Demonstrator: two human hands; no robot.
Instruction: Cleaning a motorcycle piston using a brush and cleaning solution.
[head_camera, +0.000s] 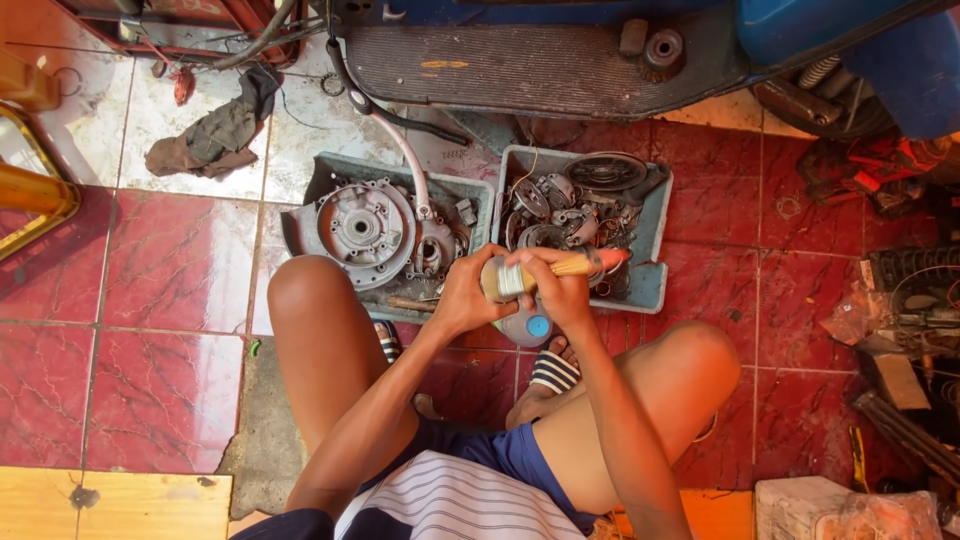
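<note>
- Paintbrush (545, 270) held level above the near rims of the two trays, wooden handle pointing right, orange tip out past the knuckles, metal band and pale bristles to the left.
- Right hand (562, 285) is wrapped shut around the brush handle, fingers curled over the top.
- Left hand (468, 295) is closed on the bristle end, thumb across the metal band; both hands touching at the brush.
- Just below the hands, a small pale bottle with a blue cap (530, 326) sits on the floor between the sandalled feet.
- Right grey tray (650, 235) lies beyond the brush, crammed with small metal parts and a dark round disc; its near edge is right under the handle.
- Left grey tray (310, 215) sits beside it, rims nearly touching, holding a round engine cover (365, 225).
- A pale hose (410, 160) curves down into the left tray from the blue scooter (560, 50) above.
- Open red floor tiles (170, 330) to the left give wide room; a dark rag (215, 135) lies well off at the upper left.
- Right side is crowded: tools and clutter (900, 330) along the edge.
</note>
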